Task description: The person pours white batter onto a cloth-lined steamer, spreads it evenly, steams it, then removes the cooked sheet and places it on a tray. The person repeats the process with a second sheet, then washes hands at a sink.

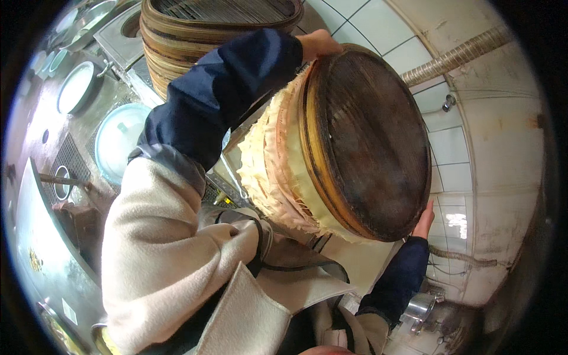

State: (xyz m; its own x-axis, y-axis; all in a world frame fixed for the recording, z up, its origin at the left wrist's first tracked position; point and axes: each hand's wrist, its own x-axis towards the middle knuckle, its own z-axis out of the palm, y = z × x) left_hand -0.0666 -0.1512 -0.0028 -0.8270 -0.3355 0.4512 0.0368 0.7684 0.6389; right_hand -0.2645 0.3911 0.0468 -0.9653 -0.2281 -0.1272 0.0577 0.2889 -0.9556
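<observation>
A large round bamboo steamer (377,142) is held up tilted on its side, its dark slatted face turned toward me. Frayed pale cloth (277,177) wraps around its side behind the bamboo rim. My left hand (321,43) grips the top edge, with some fingers hidden. At the lower right edge, my right hand (424,221) holds the rim; its fingertips show and the rest is partly behind the steamer. Both forearms wear dark blue sleeve covers.
A stack of bamboo steamers (162,53) stands at upper left. Pale basins (124,137) sit on the wet floor beyond my left arm. Along the right, a tiled wall (450,146) carries a corrugated metal pipe (461,55). A metal pot (419,306) is at lower right.
</observation>
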